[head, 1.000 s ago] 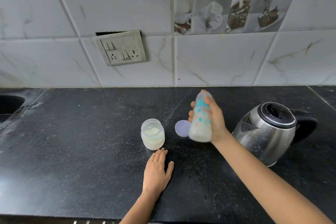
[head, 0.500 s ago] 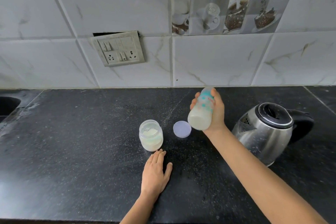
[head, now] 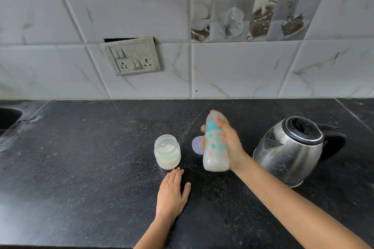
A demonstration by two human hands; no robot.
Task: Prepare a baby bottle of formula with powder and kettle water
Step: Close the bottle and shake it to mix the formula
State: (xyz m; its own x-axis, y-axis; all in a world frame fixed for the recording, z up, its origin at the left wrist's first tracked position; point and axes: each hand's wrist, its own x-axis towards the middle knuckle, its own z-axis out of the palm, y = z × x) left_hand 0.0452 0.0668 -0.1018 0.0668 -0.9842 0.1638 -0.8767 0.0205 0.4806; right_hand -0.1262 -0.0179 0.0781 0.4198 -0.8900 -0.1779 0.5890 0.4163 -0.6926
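Observation:
My right hand (head: 228, 141) grips a baby bottle (head: 214, 147) with teal and pink dots, held above the black counter (head: 81, 168), its milky liquid pooled at the base. The bottle's top is hidden behind my fingers. An open clear jar of white powder (head: 167, 152) stands to its left. Its pale lilac lid (head: 197, 145) lies on the counter, partly behind the bottle. My left hand (head: 172, 192) rests flat on the counter just in front of the jar, fingers together, holding nothing. A steel kettle (head: 291, 147) with a black lid and handle stands to the right.
A tiled wall with a switch-and-socket plate (head: 132, 55) rises behind the counter. A dark sink (head: 8, 119) opens at the far left edge. Powder specks dust the counter around the jar.
My right hand has swung the bottle up and back down, with the milky liquid shifting inside it. My left hand, the jar and the kettle have stayed put.

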